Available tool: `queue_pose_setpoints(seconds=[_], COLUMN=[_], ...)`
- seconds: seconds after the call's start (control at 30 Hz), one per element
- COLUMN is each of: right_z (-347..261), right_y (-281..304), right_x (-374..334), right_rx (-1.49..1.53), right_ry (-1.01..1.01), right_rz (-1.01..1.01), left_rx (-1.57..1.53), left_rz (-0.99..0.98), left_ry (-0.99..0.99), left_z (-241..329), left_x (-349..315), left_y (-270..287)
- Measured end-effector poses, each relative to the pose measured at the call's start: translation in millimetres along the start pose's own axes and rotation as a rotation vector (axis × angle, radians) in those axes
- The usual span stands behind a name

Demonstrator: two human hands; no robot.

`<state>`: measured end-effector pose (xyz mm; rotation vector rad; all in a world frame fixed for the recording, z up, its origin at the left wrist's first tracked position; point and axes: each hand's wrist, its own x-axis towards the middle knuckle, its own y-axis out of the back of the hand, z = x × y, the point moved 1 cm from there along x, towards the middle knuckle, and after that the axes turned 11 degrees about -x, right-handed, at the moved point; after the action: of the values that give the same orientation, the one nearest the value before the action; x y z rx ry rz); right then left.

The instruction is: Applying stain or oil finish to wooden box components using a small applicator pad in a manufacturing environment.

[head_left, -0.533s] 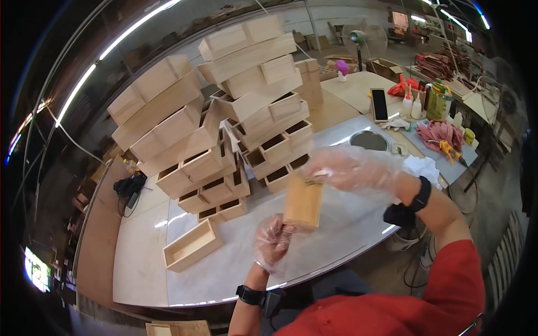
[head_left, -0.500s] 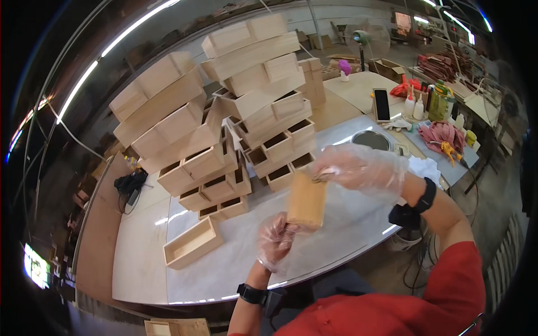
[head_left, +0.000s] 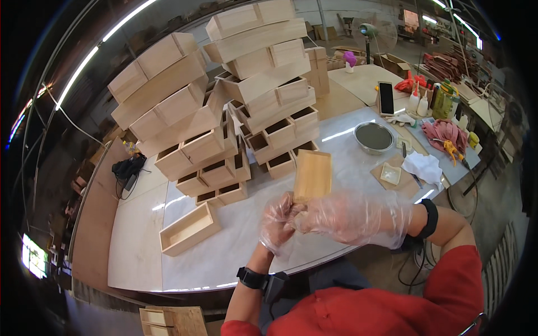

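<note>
My left hand (head_left: pixel 277 222), in a clear plastic glove, grips the near end of a small wooden box (head_left: pixel 314 173) held up over the table. The box shows a flat yellowish face, darker than the other wood around it. My right hand (head_left: pixel 330 217), gloved too, is closed at the same near end, right beside the left. Its fingertips are bunched together, and what they pinch is hidden. An open pale wooden box (head_left: pixel 190 228) lies on the table to the left of my hands.
Tall stacks of divided wooden boxes (head_left: pixel 196 162) stand beyond my hands. To the right are a metal bowl of grey liquid (head_left: pixel 374 138), a small square dish (head_left: pixel 390 174), a white cloth (head_left: pixel 423 168), a phone (head_left: pixel 385 98), bottles (head_left: pixel 423 104) and a pink cloth (head_left: pixel 444 134).
My right hand has come down from the far end of the wooden box to its near end, next to the left hand. The bowl and dish now show fully.
</note>
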<state>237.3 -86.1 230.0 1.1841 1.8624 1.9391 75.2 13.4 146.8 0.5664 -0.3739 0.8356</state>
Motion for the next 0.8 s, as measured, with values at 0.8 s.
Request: queue_pose_setpoints(seconds=[0.8], right_z=[30], right_y=[8], right_x=[-48], right_rx=[-0.216], right_ry=[-0.148], right_rz=[0.220], left_rx=[0.115], left_rz=[0.076], left_ry=[0.016], left_z=[1], left_x=[4], left_y=[-8])
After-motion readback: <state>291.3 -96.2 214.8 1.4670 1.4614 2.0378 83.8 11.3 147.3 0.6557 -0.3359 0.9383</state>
